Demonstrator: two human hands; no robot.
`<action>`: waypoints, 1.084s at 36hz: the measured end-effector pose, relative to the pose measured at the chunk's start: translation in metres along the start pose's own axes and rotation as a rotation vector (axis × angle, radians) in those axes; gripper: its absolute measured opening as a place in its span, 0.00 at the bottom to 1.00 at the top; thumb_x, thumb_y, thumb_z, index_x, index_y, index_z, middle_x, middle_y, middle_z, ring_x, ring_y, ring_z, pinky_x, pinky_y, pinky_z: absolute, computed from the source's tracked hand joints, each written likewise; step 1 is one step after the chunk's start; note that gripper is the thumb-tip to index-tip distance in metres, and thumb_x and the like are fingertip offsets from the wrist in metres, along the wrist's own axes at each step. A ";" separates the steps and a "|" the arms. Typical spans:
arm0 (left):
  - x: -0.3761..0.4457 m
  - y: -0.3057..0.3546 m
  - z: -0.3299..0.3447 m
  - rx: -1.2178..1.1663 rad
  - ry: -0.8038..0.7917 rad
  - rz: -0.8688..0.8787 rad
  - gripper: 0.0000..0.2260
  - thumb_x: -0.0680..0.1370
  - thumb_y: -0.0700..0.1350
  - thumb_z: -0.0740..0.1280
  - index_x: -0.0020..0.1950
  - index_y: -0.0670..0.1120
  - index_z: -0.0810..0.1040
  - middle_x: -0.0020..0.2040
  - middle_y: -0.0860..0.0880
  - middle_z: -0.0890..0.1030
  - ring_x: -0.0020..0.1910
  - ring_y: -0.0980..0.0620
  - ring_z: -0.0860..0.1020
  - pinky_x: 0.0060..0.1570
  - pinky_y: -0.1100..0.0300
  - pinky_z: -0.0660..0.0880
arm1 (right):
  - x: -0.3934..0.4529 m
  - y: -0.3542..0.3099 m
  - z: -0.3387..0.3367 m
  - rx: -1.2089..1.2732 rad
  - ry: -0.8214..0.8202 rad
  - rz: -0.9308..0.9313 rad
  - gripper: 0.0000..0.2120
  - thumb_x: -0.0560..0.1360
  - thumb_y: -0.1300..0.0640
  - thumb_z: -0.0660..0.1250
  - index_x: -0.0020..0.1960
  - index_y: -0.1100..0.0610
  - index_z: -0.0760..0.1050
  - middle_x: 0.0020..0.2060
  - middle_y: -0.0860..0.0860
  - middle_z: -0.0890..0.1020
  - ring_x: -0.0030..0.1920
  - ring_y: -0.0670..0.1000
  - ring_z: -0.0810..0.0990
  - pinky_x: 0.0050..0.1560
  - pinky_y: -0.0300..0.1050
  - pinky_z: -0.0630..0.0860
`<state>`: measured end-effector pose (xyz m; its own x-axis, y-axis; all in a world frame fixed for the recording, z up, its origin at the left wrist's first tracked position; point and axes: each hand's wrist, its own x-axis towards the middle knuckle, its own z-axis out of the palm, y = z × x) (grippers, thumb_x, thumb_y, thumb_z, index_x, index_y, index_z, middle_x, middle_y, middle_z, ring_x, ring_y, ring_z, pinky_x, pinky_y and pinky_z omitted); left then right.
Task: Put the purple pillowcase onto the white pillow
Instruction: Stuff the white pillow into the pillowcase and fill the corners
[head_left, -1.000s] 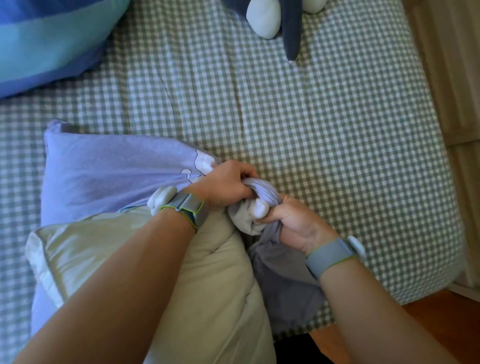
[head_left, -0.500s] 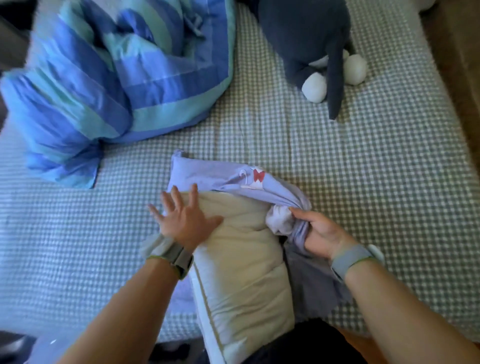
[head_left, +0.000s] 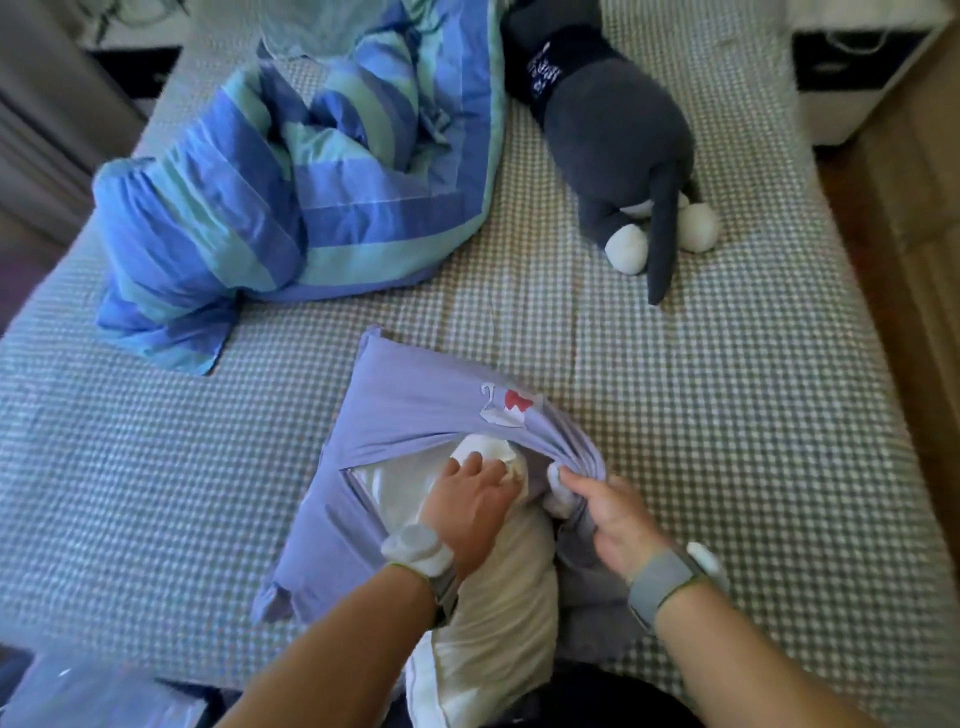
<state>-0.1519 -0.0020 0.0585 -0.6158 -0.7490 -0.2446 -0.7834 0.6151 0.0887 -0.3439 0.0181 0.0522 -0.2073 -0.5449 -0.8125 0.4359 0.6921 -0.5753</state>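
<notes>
A: Now — left hand (head_left: 470, 499) moved off flat press; fingers push white pillow (head_left: 498, 613) top into purple pillowcase (head_left: 415, 410).
B: Right hand (head_left: 608, 514)?
A: Still grips bunched case edge. Approx. half in, mid-bed.

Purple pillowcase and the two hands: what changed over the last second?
The left hand let go of the bunched edge and now pushes the white pillow into the purple pillowcase, which covers more of the pillow's left side. The right hand still grips the bunched edge.
</notes>
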 end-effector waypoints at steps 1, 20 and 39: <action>0.003 0.006 0.004 0.016 0.003 0.016 0.20 0.67 0.44 0.67 0.59 0.53 0.77 0.49 0.50 0.77 0.47 0.43 0.75 0.43 0.51 0.72 | -0.005 0.000 -0.009 -0.025 0.038 -0.030 0.04 0.73 0.64 0.73 0.48 0.62 0.83 0.38 0.55 0.86 0.40 0.53 0.83 0.44 0.46 0.79; -0.005 -0.017 0.013 -0.219 0.211 -0.060 0.14 0.81 0.51 0.61 0.67 0.56 0.73 0.43 0.50 0.77 0.43 0.41 0.78 0.41 0.51 0.73 | -0.006 0.014 0.005 -0.095 0.071 -0.030 0.07 0.73 0.59 0.74 0.50 0.57 0.84 0.44 0.56 0.86 0.49 0.57 0.84 0.50 0.52 0.79; 0.010 -0.010 0.005 -0.826 -0.179 -0.347 0.18 0.71 0.50 0.60 0.61 0.51 0.69 0.59 0.49 0.82 0.57 0.45 0.78 0.59 0.49 0.73 | -0.008 0.039 0.046 -0.458 0.099 -0.190 0.17 0.73 0.69 0.57 0.55 0.61 0.81 0.48 0.57 0.82 0.45 0.53 0.78 0.39 0.36 0.73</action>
<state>-0.1499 -0.0144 0.0503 -0.3665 -0.7669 -0.5268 -0.7754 -0.0611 0.6285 -0.2854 0.0276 0.0408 -0.3372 -0.6492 -0.6818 -0.0423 0.7339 -0.6780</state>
